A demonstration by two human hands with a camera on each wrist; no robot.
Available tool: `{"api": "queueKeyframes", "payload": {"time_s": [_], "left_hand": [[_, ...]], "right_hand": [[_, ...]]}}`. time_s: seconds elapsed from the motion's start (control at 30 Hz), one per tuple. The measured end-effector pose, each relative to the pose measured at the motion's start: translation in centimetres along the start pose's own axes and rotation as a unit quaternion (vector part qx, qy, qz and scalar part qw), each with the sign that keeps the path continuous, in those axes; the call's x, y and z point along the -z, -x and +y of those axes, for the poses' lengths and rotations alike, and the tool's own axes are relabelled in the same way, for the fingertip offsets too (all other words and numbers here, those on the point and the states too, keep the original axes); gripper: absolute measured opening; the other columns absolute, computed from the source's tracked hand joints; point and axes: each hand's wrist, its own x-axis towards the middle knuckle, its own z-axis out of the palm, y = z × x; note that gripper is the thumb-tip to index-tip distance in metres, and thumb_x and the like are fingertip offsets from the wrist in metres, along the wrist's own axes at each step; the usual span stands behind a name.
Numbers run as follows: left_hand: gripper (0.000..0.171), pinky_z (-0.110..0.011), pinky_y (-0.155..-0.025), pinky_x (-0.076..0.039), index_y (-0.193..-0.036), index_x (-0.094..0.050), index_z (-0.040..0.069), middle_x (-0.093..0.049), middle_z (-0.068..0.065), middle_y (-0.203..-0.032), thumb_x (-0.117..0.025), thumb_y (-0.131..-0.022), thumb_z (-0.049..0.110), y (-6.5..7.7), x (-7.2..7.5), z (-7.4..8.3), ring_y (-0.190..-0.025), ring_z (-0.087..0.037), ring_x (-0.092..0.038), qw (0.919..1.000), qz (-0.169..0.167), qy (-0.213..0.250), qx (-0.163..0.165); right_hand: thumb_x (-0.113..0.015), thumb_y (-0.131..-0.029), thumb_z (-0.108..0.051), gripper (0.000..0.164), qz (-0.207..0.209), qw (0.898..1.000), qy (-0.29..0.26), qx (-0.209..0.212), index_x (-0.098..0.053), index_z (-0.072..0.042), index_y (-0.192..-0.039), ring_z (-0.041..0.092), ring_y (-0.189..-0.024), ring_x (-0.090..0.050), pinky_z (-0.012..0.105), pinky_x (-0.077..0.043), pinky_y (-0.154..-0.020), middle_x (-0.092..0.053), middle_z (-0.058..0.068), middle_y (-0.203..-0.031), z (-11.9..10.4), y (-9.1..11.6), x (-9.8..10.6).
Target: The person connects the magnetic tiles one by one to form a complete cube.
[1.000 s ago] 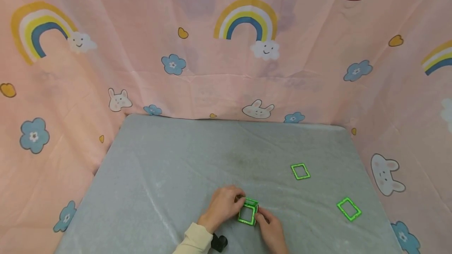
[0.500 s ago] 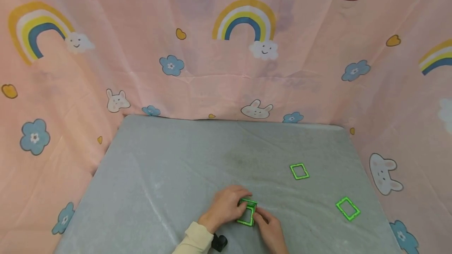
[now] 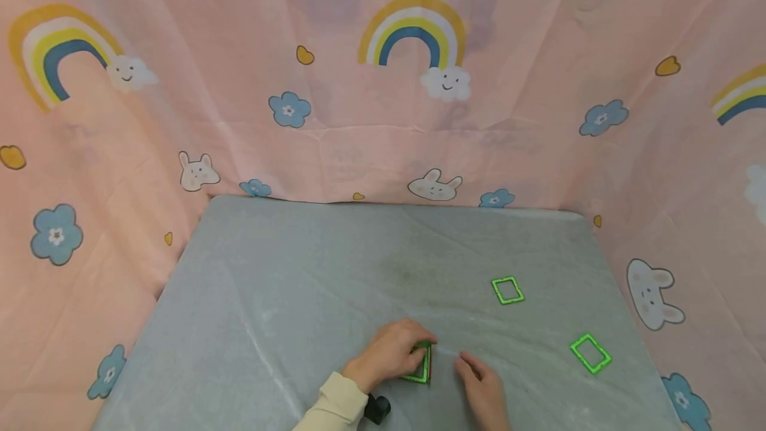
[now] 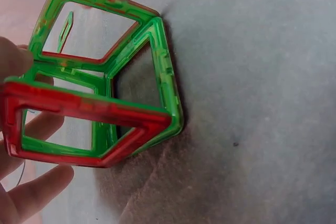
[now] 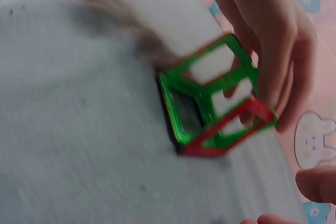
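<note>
In the head view, my left hand (image 3: 395, 351) grips an open box of magnetic tiles (image 3: 427, 366) standing on the table. The left wrist view shows green square frames forming its base and upright sides, with one red frame (image 4: 89, 106) on the side nearest that camera. My left thumb (image 4: 13, 59) lies by its upper edge and other fingers show behind the frames. Apart from the box, to its right, is my right hand (image 3: 483, 391), holding nothing; in the right wrist view its fingertips (image 5: 317, 184) show at the lower right.
Two loose green square tiles lie on the grey cloth-covered table (image 3: 287, 271): one farther back (image 3: 508, 290), another at the right (image 3: 590, 354). A black object (image 3: 377, 410) sits by the left wrist. A pink patterned curtain (image 3: 335, 165) encloses the table's back and sides.
My right hand has let go of the tile box and moved off to the right. The left hand has shifted slightly right and covers more of the box in the head view.
</note>
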Motion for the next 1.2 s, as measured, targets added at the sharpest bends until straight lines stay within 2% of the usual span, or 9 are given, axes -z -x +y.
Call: {"api": "queueKeyframes", "payload": {"time_s": [0.13, 0.23, 0.4, 0.6, 0.7, 0.83, 0.97, 1.07, 1.2], "left_hand": [[0.019, -0.019, -0.084, -0.049, -0.107, -0.076, 0.018, -0.071, 0.009, -0.103, -0.066, -0.091, 0.014, 0.0, -0.1, 0.1, -0.097, -0.005, -0.064, 0.9999, 0.003, -0.007, 0.009], [0.018, -0.018, -0.078, -0.050, -0.104, -0.076, 0.018, -0.071, 0.009, -0.100, -0.067, -0.090, 0.012, 0.0, -0.1, 0.1, -0.091, -0.004, -0.065, 0.9998, 0.010, -0.005, 0.019], [0.017, -0.018, -0.073, -0.050, -0.099, -0.077, 0.017, -0.071, 0.007, -0.095, -0.069, -0.087, 0.010, 0.0, 0.1, 0.0, -0.085, -0.005, -0.065, 0.9991, 0.025, -0.017, 0.030], [0.017, -0.019, -0.070, -0.050, -0.098, -0.076, 0.016, -0.071, 0.007, -0.094, -0.069, -0.085, 0.009, 0.2, 0.4, 0.1, -0.083, -0.006, -0.065, 0.9984, 0.030, -0.022, 0.043], [0.016, -0.020, -0.069, -0.049, -0.098, -0.076, 0.016, -0.070, 0.007, -0.095, -0.069, -0.085, 0.009, 0.2, 0.4, 0.2, -0.083, -0.006, -0.064, 0.9982, 0.027, -0.015, 0.051], [0.016, -0.022, -0.073, -0.051, -0.099, -0.076, 0.017, -0.071, 0.007, -0.099, -0.068, -0.086, 0.010, 0.2, 0.2, 0.2, -0.089, -0.007, -0.066, 0.9978, 0.020, -0.001, 0.063], [0.017, -0.025, -0.077, -0.052, -0.099, -0.075, 0.016, -0.072, 0.005, -0.100, -0.067, -0.086, 0.009, 0.5, 0.3, 0.2, -0.092, -0.009, -0.067, 0.9975, 0.026, -0.007, 0.066], [0.016, -0.027, -0.078, -0.053, -0.098, -0.074, 0.015, -0.072, 0.004, -0.099, -0.067, -0.085, 0.008, 0.8, 0.6, 0.0, -0.092, -0.011, -0.068, 0.9966, 0.044, -0.020, 0.066], [0.017, -0.027, -0.075, -0.053, -0.096, -0.075, 0.015, -0.072, 0.004, -0.097, -0.065, -0.085, 0.006, 1.1, 0.9, -0.1, -0.089, -0.011, -0.067, 0.9962, 0.062, -0.027, 0.055]], "right_hand": [[-0.054, -0.098, -0.035, 0.057, 0.011, 1.000, -0.008, -0.013, -0.052, 0.008, -0.135, 0.043, -0.124, -0.047, 0.057, -0.038, -0.101, -0.048, 0.028, -0.139, 0.7, -0.2, 1.2], [-0.054, -0.097, -0.037, 0.058, 0.030, 0.999, -0.002, -0.011, -0.053, 0.007, -0.134, 0.042, -0.118, -0.051, 0.056, -0.040, -0.097, -0.052, 0.028, -0.135, 1.4, -0.3, 2.1], [-0.055, -0.096, -0.034, 0.054, 0.073, 0.997, 0.020, -0.009, -0.056, 0.008, -0.129, 0.039, -0.107, -0.056, 0.053, -0.043, -0.090, -0.058, 0.027, -0.124, 2.7, -0.9, 4.0], [-0.055, -0.095, -0.026, 0.051, 0.121, 0.990, 0.069, -0.014, -0.051, 0.008, -0.133, 0.040, -0.109, -0.054, 0.053, -0.042, -0.090, -0.053, 0.029, -0.130, 3.7, -2.2, 7.5], [-0.055, -0.094, -0.021, 0.052, 0.161, 0.981, 0.109, -0.001, -0.047, 0.009, -0.135, 0.044, -0.112, -0.050, 0.056, -0.040, -0.091, -0.049, 0.030, -0.133, 4.1, -2.9, 9.9], [-0.058, -0.092, -0.016, 0.053, 0.199, 0.966, 0.162, 0.038, -0.043, 0.012, -0.135, 0.051, -0.118, -0.042, 0.060, -0.034, -0.098, -0.042, 0.036, -0.134, 4.2, -4.0, 13.4], [-0.062, -0.089, -0.012, 0.054, 0.207, 0.948, 0.222, 0.097, -0.043, 0.015, -0.132, 0.054, -0.122, -0.037, 0.062, -0.023, -0.103, -0.040, 0.040, -0.132, 3.8, -5.4, 16.4], [-0.065, -0.086, -0.012, 0.055, 0.199, 0.931, 0.269, 0.148, -0.045, 0.017, -0.128, 0.054, -0.119, -0.039, 0.061, -0.024, -0.100, -0.043, 0.040, -0.130, 3.3, -6.6, 17.8], [-0.067, -0.085, -0.018, 0.060, 0.169, 0.917, 0.325, 0.158, -0.045, 0.015, -0.129, 0.053, -0.118, -0.039, 0.060, -0.027, -0.097, -0.042, 0.038, -0.132, 2.8, -7.9, 18.8]]}}
